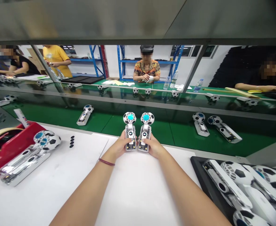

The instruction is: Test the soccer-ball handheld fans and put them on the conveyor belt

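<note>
Each of my hands grips one small device, a clear-fronted handle topped by a soccer-ball head with a blue disc. My left hand (121,142) is closed round the left device (130,135), thumb on its front. Around the right device (144,136) my right hand (154,146) is closed in the same way. The two devices stand upright side by side, fronts facing me, with a narrow gap between the handles. Both are above the white work surface (133,185), near its far edge. The fingers behind the handles are hidden.
A red tape dispenser (8,150) and more ball-headed devices (27,163) lie at left, near several black dots (71,142). A black tray (199,166) of devices stands at right. Beyond runs a green conveyor (161,128) carrying more devices. Co-workers (146,69) sit across; a shelf (128,18) hangs overhead.
</note>
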Available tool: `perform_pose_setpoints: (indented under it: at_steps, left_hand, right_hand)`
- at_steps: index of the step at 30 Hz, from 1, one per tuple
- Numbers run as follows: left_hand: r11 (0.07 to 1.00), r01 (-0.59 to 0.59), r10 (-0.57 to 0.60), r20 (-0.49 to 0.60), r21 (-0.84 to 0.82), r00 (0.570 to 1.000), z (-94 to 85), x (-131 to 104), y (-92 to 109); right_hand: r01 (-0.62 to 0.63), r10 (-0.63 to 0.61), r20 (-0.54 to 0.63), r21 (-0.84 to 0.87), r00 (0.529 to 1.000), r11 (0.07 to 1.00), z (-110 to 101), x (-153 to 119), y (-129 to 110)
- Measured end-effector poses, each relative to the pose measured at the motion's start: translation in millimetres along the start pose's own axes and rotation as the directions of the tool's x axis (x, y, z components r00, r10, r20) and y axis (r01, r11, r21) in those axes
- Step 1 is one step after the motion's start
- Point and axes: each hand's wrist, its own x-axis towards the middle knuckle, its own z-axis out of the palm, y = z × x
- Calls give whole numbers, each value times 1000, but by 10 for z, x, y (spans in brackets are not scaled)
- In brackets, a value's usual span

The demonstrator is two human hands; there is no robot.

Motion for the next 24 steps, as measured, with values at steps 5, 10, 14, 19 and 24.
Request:
perform_pose_setpoints:
  at_steps: [5,10,14,19,24]
  left_hand:
    - [1000,0,0,14,2,1000,-12,9,-8]
    - [1000,-8,8,17,9,1000,-6,15,-1]
    - [1000,-11,10,19,3,1000,-11,20,-7]
    - [1000,-21,21,1,4,1000,-24,25,-18]
    - [998,-69,69,-15,-5,997,73,-36,101]
  right_hand:
    - [-9,9,9,0,1000,1000,15,-20,-10]
    - [-10,10,10,-3,1000,1000,18,-17,-12]
    - [-3,3,27,-18,1000,1000,12,-14,-8]
    - [3,-2,26,-23,1000,1000,28,-18,-10]
    - [78,-78,23,-10,997,997,131,-40,-109]
